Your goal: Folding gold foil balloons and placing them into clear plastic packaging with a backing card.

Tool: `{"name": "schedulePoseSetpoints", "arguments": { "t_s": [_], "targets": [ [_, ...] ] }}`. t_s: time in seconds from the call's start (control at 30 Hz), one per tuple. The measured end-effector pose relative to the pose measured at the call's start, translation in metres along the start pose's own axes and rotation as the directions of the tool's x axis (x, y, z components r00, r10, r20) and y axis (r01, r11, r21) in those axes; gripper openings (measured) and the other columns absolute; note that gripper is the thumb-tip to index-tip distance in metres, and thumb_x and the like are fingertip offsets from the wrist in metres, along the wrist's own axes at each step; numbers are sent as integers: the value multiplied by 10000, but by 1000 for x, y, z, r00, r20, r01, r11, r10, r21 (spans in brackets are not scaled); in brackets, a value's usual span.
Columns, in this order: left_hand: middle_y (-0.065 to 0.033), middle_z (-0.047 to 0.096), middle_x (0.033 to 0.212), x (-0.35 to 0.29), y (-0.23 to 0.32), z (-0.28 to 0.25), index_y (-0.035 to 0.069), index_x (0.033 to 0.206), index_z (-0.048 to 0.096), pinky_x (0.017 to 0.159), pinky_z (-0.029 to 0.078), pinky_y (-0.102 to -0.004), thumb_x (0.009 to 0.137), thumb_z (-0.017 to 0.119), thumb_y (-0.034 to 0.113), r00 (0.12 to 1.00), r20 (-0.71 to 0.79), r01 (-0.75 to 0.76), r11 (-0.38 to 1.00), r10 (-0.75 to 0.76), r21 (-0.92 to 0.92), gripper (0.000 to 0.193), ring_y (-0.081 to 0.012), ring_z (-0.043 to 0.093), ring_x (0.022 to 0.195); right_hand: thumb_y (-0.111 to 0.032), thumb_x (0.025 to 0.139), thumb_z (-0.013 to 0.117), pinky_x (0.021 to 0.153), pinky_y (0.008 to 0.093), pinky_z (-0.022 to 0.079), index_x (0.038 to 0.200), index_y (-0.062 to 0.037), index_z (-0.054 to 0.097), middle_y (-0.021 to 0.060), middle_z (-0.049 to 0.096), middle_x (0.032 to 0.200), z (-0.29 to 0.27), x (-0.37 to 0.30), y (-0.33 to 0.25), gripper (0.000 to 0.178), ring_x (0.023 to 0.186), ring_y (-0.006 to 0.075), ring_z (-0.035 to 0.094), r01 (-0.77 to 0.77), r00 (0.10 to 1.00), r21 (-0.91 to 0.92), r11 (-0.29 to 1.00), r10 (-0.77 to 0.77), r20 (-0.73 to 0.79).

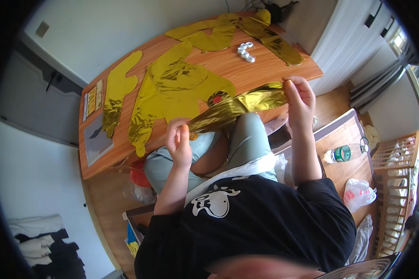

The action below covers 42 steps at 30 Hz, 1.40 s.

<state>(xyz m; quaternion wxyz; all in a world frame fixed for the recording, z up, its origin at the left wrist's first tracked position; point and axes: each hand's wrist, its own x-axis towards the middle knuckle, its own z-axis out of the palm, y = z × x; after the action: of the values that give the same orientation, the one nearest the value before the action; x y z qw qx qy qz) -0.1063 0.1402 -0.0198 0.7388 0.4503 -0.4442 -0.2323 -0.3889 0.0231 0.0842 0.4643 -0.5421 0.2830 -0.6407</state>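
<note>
A flat, shiny gold foil balloon (246,103) is stretched between my two hands, over my lap at the table's near edge. My left hand (179,142) pinches its lower left end, thumb up. The upper right end is gripped between the thumb and fingers of my right hand (301,100). Just behind the held foil lies a round gold roll with a red centre (217,99). Larger flat gold foil balloons (174,86) are spread beyond my hands, overlapping in the middle. Another crinkled foil balloon (119,88) lies at the left.
The wooden table (260,70) also bears more gold foil (214,38) at the back, small white rolls (246,52) and a grey sheet (97,142). To my right are a clear bottle (348,152), a white plastic bag (358,193) and a slatted wooden crib (395,160).
</note>
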Motion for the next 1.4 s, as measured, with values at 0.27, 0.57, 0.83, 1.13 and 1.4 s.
{"name": "schedulePoseSetpoints", "arguments": {
  "t_s": [0.27,0.57,0.83,1.13,1.4],
  "targets": [
    [13,612,972,-7,24,4,31,1087,628,817,436,-208,980,643,28,998,9,-68,996,69,-64,108,-52,555,885,-62,1024,600,787,205,497,1140,-1,664,30,683,1055,-18,-15,1,145,902,74,619,32,999,50,998,-33,9],
    [-31,629,1014,-26,38,-10,39,1072,612,876,443,-262,979,607,22,995,59,-74,996,76,-43,95,-119,575,959,-29,1027,564,845,239,517,1111,2,627,70,691,1051,-32,-38,-10,110,950,112,655,39,998,48,998,-40,38],
    [-142,644,1056,-65,49,-42,30,878,666,917,463,-390,809,728,12,924,192,-381,807,330,451,95,-287,610,1010,-3,962,623,961,334,493,1013,24,673,179,670,1178,-42,-84,-35,76,1106,223,633,231,953,-187,955,-183,243],
    [-25,675,1086,-84,95,-91,157,810,705,897,448,-396,707,812,92,814,447,-578,592,371,562,162,-274,610,1001,65,745,711,888,399,516,868,-7,659,156,693,1135,-36,-113,-89,152,1044,307,655,493,808,-589,641,-86,582],
    [-10,691,1063,-90,145,-94,179,768,697,886,444,-401,672,813,134,767,512,-641,477,386,602,157,-268,617,984,61,687,697,898,423,509,848,-17,641,161,700,1098,-31,-113,-116,188,1045,348,649,663,693,-534,525,-159,703]
  ]
}}
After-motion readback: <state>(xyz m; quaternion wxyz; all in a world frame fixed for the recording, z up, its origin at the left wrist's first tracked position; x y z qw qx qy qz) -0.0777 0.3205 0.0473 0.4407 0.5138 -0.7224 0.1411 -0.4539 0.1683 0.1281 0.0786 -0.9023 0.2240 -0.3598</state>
